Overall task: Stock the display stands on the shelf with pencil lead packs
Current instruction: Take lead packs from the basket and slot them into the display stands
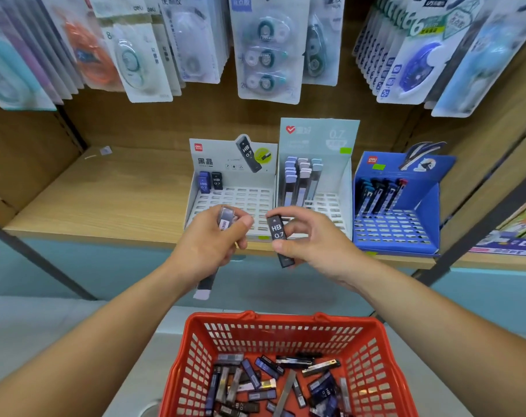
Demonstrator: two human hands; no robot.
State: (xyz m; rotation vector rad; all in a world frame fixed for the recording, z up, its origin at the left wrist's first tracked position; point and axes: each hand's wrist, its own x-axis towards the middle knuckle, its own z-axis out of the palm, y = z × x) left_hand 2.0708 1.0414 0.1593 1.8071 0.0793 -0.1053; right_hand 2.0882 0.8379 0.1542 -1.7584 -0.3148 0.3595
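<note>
Right grip [312,240] pinches black HB 0.7 pack [277,234] upright, just before white stand [255,203]. Left grip [210,240] curled round longer pale pack [206,282]. Best plan: match label to stocked black pack [216,179] in back row, then seat mine beside it, upright, label forward.

Matt wood, printed card and shiny plastic.
The pale wood-grain shelf [105,200] looks matt; the white printed-card display stand [222,158] and blue card display stand [427,212] have a slight sheen; the black plastic lead pack [276,231] is glossy, the red lattice plastic basket [376,356] smooth, the hanging clear-plastic blister packs [267,55] reflective.
</note>
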